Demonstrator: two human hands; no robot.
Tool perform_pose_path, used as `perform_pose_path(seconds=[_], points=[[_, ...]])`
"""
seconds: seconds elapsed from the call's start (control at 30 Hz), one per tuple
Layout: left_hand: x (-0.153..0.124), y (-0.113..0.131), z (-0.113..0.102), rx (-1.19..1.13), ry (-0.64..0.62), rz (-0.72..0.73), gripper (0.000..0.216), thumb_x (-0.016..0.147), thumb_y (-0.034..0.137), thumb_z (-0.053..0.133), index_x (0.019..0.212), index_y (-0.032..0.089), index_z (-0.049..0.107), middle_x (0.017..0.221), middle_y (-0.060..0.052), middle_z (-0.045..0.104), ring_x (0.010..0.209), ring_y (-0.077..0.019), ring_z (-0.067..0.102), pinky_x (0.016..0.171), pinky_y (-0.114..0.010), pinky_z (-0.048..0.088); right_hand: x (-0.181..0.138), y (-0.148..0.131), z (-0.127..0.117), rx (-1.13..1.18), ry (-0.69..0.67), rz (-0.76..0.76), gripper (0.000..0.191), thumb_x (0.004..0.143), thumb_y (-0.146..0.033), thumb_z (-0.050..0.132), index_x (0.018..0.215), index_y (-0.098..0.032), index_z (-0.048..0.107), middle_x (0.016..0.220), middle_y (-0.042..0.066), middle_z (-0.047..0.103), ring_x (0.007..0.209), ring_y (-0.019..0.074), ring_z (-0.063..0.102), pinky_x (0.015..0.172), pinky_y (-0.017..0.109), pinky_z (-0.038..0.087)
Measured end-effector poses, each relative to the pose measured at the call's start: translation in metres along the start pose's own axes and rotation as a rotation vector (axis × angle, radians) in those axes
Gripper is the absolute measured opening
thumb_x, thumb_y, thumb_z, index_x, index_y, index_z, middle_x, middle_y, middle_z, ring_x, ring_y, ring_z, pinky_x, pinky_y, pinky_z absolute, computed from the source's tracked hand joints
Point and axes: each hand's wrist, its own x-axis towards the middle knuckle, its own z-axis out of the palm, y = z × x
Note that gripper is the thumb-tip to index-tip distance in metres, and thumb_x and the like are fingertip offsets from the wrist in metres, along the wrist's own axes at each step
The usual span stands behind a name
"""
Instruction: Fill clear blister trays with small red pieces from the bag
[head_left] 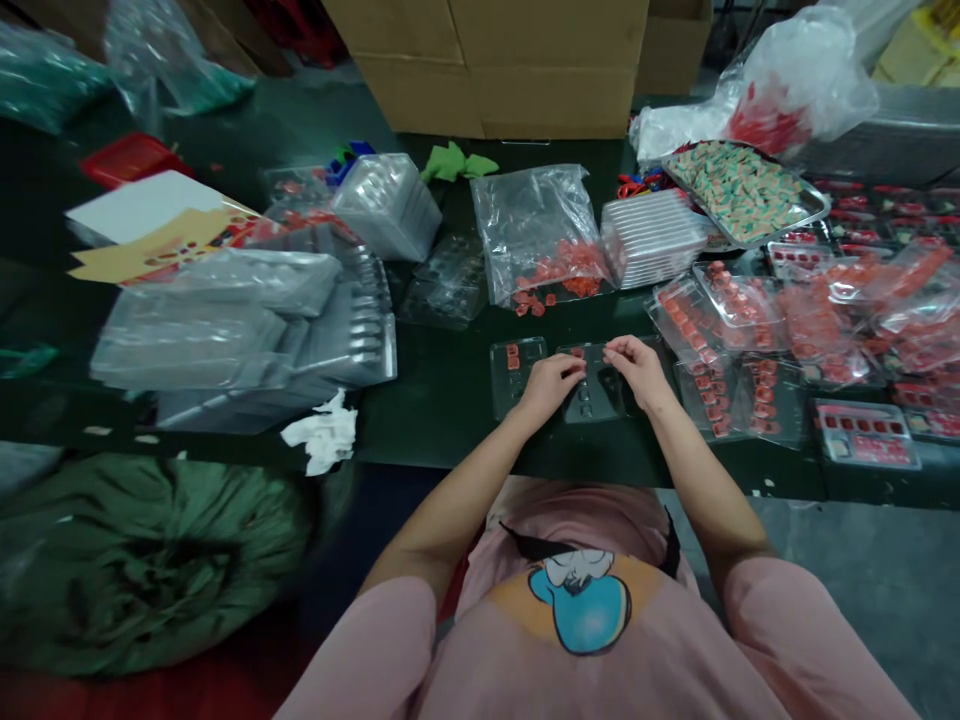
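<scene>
My left hand (551,383) rests curled on a clear plastic blister tray (600,392) lying on the dark green table (442,385), its fingertips at a small red piece (578,353) near the tray's top edge. My right hand (634,366) is beside it over the same tray, fingers pinched together at the top edge; what they pinch is too small to make out. A second clear tray (516,372) with a red piece in one pocket lies just left of my left hand.
An open plastic bag of red pieces (541,240) lies behind the trays. Filled trays (750,350) spread to the right, stacks of empty clear trays (247,320) to the left. Cardboard boxes (510,60) stand at the back. A crumpled white tissue (324,432) sits at the table edge.
</scene>
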Motion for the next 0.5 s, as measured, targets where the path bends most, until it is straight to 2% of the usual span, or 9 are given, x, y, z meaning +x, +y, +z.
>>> perform_pose_path(seconds=[0.1,0.3,0.5], points=[[0.005,-0.003,0.0,-0.021,0.121,-0.034,0.015,0.08,0.015,0.069,0.094,0.019,0.074,0.096,-0.006,0.074,0.088,-0.0176,0.068,0.085,-0.033,0.053,0.0,0.001,-0.002,0.005,-0.004,-0.007,0.022,0.073,-0.039,0.07,0.084,-0.021,0.062,0.079,-0.002,0.062,0.074,0.0128,0.058,0.073,0.027,0.046],[0.013,-0.011,0.007,0.036,0.061,0.057,0.012,0.079,0.011,0.07,0.088,0.017,0.074,0.095,-0.006,0.072,0.088,-0.0167,0.067,0.083,-0.031,0.052,0.001,0.006,-0.002,-0.009,-0.003,0.012,0.022,0.073,-0.038,0.07,0.084,-0.021,0.062,0.078,-0.002,0.063,0.074,0.0128,0.059,0.074,0.028,0.047],[0.01,-0.015,0.008,0.075,0.097,0.122,0.007,0.081,0.015,0.071,0.087,0.017,0.073,0.091,-0.005,0.068,0.086,-0.0153,0.065,0.08,-0.029,0.052,0.008,0.0,0.0,-0.033,-0.01,0.02,0.023,0.073,-0.039,0.069,0.085,-0.021,0.062,0.078,-0.001,0.063,0.074,0.0129,0.06,0.076,0.028,0.049]])
